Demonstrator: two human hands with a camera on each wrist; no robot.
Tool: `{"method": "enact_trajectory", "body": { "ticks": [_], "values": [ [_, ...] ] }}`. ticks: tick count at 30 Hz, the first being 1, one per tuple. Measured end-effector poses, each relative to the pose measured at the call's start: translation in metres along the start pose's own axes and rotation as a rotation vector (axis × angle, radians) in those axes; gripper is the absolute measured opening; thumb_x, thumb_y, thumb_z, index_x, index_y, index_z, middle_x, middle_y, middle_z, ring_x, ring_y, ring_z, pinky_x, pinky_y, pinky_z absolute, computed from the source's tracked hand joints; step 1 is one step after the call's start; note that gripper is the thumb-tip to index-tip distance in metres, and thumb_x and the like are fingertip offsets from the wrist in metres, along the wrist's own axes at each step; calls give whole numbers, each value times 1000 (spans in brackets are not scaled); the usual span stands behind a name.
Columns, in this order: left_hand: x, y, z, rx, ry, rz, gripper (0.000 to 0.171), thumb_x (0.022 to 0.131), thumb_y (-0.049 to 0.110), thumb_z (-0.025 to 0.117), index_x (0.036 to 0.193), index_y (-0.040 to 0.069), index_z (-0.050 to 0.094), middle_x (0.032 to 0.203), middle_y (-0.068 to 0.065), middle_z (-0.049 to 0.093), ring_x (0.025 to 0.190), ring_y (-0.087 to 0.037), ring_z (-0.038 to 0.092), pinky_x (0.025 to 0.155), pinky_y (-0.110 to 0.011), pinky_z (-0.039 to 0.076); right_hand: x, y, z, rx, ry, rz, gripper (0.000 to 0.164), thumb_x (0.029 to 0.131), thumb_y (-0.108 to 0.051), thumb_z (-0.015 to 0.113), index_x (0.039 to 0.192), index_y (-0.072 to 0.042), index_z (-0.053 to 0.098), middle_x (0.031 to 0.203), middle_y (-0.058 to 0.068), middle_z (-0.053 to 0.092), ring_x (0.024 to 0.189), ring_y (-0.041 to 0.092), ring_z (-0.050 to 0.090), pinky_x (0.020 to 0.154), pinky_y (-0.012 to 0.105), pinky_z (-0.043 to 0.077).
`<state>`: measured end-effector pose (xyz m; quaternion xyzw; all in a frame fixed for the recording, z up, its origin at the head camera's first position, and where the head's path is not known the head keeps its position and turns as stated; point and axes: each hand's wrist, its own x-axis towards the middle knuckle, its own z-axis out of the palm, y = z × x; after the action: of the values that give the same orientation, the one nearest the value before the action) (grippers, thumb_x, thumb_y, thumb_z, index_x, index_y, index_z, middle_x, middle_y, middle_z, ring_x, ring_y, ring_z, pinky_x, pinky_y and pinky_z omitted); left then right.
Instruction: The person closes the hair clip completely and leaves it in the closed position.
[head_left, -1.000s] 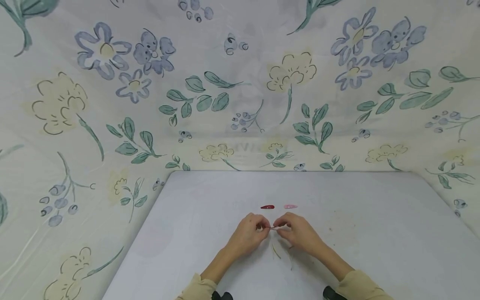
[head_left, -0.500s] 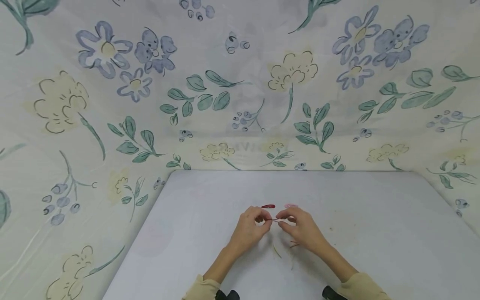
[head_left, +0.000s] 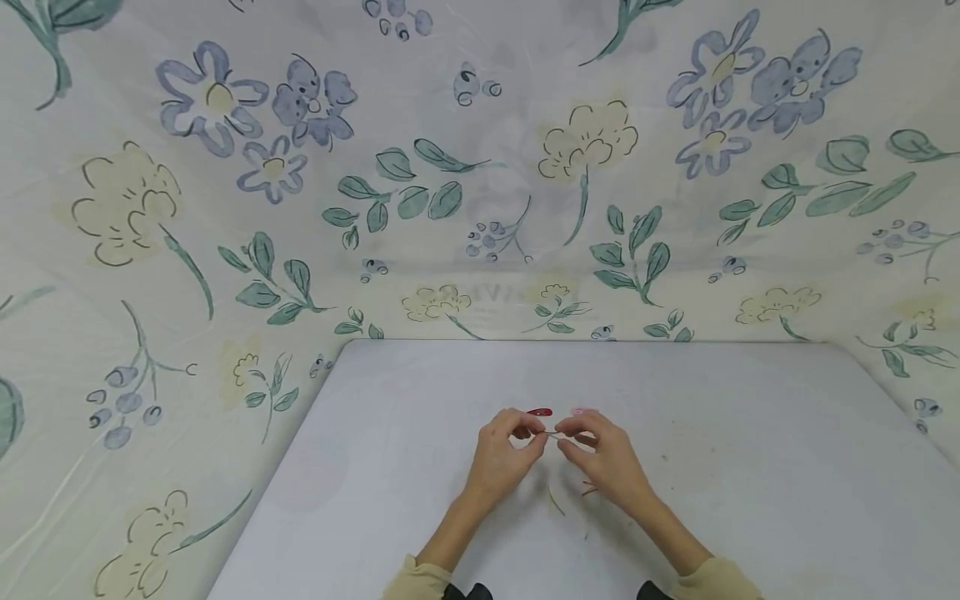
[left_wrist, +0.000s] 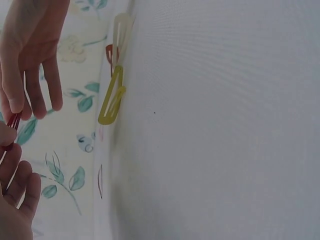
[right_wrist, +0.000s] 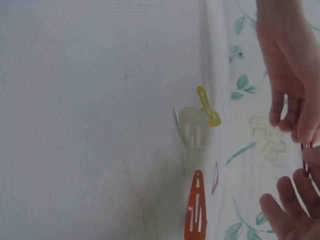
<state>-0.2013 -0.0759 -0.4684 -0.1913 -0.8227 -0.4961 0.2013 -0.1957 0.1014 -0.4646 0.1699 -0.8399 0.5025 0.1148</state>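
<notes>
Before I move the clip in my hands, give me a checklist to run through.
1. Grip: ok; left hand and right hand both pinch the dark red clip.
2. Dark red clip off the table: ok; it is held up above it.
3. Dark red clip snapped closed: cannot tell; the hands hide part of it.
4. Pink clip fully visible in head view: not ok; right hand partly covers it.
5. Yellow clip and cream clip apart: cannot tell; they overlap in the right wrist view.

A tabletop workspace, room type unclear: a white table (head_left: 405, 417) backed by flower-printed sheeting (head_left: 495, 183).
</notes>
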Motion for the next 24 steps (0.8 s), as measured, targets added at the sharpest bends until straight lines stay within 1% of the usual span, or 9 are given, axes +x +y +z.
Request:
{"method": "enact_trajectory", "body": {
  "ticks": [3, 6, 9, 12, 16, 20, 24],
  "values": [
    [0, 0, 4, -10, 46, 22, 10, 80, 2, 75, 87, 8, 70, 83, -2, 65, 77, -20, 61, 72, -33, 53, -1, 3, 2, 19, 27, -13, 24, 82, 2, 76, 103, -9, 70, 102, 3, 67, 97, 24, 66, 86, 47, 56],
    [0, -1, 8, -15, 92, 44, 13, 79, 1, 77, 87, 8, 70, 83, -2, 66, 78, -20, 62, 72, -31, 54, -2, 5, 5, 26, 59, -30, 25, 82, 3, 75, 104, -9, 70, 102, 3, 66, 95, 23, 66, 86, 47, 56],
    [0, -2, 12, -20, 120, 56, 13, 79, 0, 77, 87, 8, 71, 83, -2, 66, 79, -20, 62, 73, -30, 54, -2, 5, 7, 31, 99, -53, 24, 82, 4, 75, 103, -8, 71, 102, 3, 65, 94, 23, 66, 85, 45, 56],
    [-1, -3, 15, -17, 128, 53, 10, 80, 1, 76, 86, 8, 71, 83, -1, 65, 80, -19, 62, 74, -30, 54, -2, 6, 9, 36, 136, -76, 22, 83, 5, 74, 101, -7, 71, 101, 4, 65, 92, 22, 67, 84, 43, 57],
    [-2, -4, 18, -10, 133, 36, 8, 80, 2, 75, 85, 8, 71, 83, -1, 65, 81, -18, 62, 75, -30, 54, -2, 10, 11, 30, 176, -99, 20, 82, 5, 75, 98, -8, 71, 100, 2, 65, 90, 18, 67, 83, 40, 57],
    [-1, -4, 21, -13, 155, 39, 10, 80, 0, 76, 85, 8, 71, 83, -1, 65, 80, -17, 62, 75, -30, 54, -1, 14, 13, 47, 213, -141, 18, 82, 6, 75, 94, -8, 71, 97, 0, 65, 89, 14, 66, 82, 36, 58],
    [-1, -2, 23, -36, 169, 32, 13, 78, -2, 77, 86, 8, 71, 87, 0, 67, 81, -17, 62, 74, -31, 54, 1, 16, 15, 79, 257, -197, 19, 81, 9, 74, 91, -7, 71, 95, 0, 65, 86, 15, 66, 80, 37, 58]
  ]
}}
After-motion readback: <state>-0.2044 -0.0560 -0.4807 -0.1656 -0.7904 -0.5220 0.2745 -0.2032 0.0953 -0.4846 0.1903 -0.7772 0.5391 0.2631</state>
